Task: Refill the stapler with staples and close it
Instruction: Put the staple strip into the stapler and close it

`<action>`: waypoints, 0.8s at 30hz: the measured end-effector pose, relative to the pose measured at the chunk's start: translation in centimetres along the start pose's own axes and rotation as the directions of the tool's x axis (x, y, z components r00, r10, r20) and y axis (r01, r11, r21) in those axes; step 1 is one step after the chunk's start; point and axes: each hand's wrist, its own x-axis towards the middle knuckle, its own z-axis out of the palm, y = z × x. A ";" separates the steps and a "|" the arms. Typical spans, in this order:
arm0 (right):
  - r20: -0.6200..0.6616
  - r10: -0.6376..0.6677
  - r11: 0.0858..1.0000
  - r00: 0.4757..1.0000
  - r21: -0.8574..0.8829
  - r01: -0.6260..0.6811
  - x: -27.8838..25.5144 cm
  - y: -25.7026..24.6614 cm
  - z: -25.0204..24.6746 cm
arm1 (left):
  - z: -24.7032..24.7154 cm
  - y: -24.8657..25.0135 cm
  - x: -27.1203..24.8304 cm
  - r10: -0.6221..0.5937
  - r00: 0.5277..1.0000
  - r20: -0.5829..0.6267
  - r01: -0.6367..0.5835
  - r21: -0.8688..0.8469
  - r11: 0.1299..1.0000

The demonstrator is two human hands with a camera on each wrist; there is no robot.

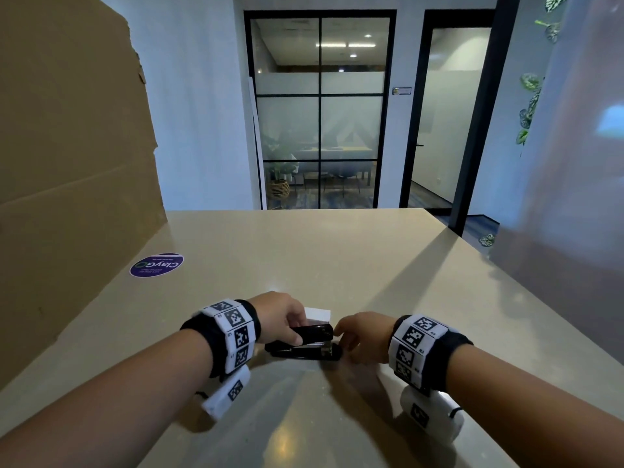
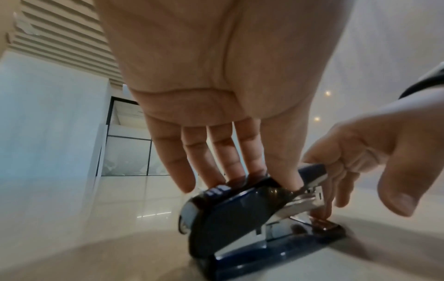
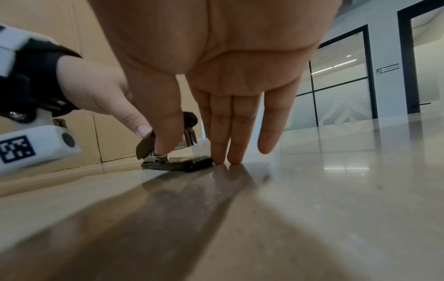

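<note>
A black stapler lies on the beige table just in front of me. My left hand pinches its top cover between fingers and thumb. The cover stands a little above the metal magazine, with a narrow gap at the front. My right hand is at the stapler's front end with fairly straight fingers. One fingertip touches the base, and two fingertips rest on the table beside the stapler. A small white box stands right behind it. No staples show.
A tall cardboard sheet stands along the table's left side. A round purple sticker lies near it. The table's far edge faces a glass partition and a doorway.
</note>
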 end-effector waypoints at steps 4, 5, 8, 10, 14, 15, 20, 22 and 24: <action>0.001 0.006 1.000 1.000 -0.002 -0.006 -0.1 -0.1 0.0 | 0.5 0.4 -0.1 -0.007 1.000 -0.008 0.008 0.054 0.999; -0.003 0.007 1.000 1.000 -0.002 -0.007 0.0 -0.1 0.1 | 0.7 0.5 -0.1 -0.005 1.000 -0.009 0.006 0.075 0.997; -0.008 0.006 1.000 1.000 0.002 -0.006 0.0 -0.2 0.1 | 1.0 0.6 -0.2 0.002 1.000 -0.015 0.000 0.116 0.993; -0.006 0.006 1.000 1.000 -0.001 -0.006 0.0 -0.3 0.1 | 1.1 0.7 -0.3 0.005 1.000 -0.016 -0.002 0.153 0.988; -0.010 -0.003 1.000 1.000 -0.003 0.003 -0.3 -0.7 -0.1 | 0.6 0.7 -0.4 -0.005 1.000 -0.014 0.006 0.114 0.993; -0.011 -0.003 1.000 1.000 -0.002 0.003 -0.4 -0.8 -0.1 | 0.6 0.5 -0.5 -0.006 1.000 -0.010 0.006 0.086 0.996; -0.016 -0.007 0.999 1.000 -0.031 0.006 -0.3 -1.2 -0.4 | 0.6 -0.4 -0.6 0.005 1.000 -0.014 -0.005 -0.020 1.000; -0.027 -0.010 1.000 1.000 -0.012 0.010 -0.1 -1.3 -0.3 | 0.4 -0.7 -0.5 0.001 0.999 -0.047 -0.003 -0.061 0.998; -0.060 -0.032 0.999 0.998 0.016 0.033 0.2 -1.5 -0.2 | 0.1 -1.1 -0.4 -0.016 0.996 -0.090 0.011 -0.065 0.998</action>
